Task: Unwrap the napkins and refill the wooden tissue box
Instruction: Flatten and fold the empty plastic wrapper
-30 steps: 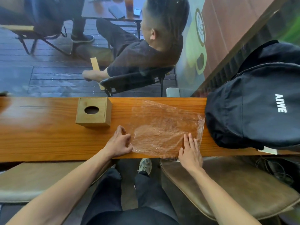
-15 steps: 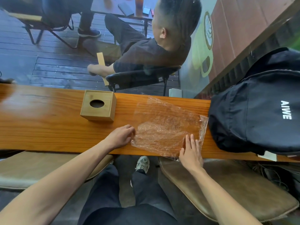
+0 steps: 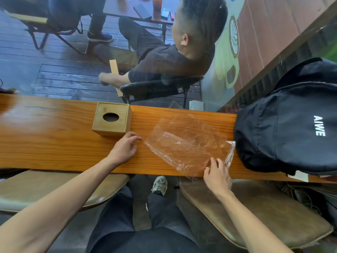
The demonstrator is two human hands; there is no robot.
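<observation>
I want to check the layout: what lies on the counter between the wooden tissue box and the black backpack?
The head view shows a clear plastic wrapper lying flat between the wooden tissue box and the black backpack.

Left hand palm down, fingers loosely spread, right hand fingers slightly curled, forearms bare

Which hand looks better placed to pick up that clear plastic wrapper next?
Probably the right hand: its fingertips already touch the near corner of the plastic wrapper. The left hand rests apart from it, beside the wooden tissue box.
</observation>
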